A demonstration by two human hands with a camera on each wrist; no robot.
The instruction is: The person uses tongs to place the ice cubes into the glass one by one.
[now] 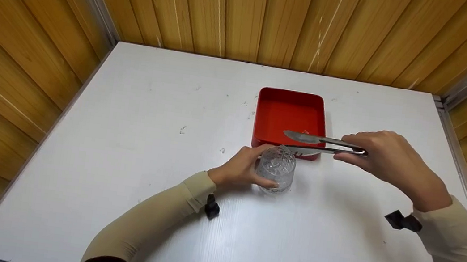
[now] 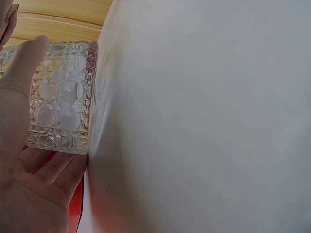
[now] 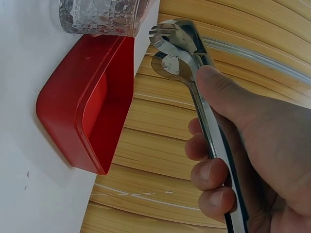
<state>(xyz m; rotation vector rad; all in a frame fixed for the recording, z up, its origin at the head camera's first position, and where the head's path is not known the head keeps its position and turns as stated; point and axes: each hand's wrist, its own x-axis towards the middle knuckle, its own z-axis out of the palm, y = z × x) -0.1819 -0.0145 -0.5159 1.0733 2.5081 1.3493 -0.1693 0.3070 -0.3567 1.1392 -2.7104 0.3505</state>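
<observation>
My left hand (image 1: 237,167) grips a clear cut-glass tumbler (image 1: 275,170) on the white table, fingers and thumb around its sides. In the left wrist view the thumb lies across the patterned glass (image 2: 60,97), with the other fingers partly behind it. My right hand (image 1: 398,164) holds metal serving tongs (image 1: 305,137) level above the table, their tips spread apart. One tip is fork-shaped and the other spoon-shaped in the right wrist view, and nothing shows between them. The lower tip is near the tumbler's rim; whether it touches cannot be told.
A red square tray (image 1: 286,111) sits just behind the tumbler, partly under the tongs. The white table (image 1: 126,126) has small dark marks. Yellow wood-look panels (image 1: 244,15) stand along its back and sides.
</observation>
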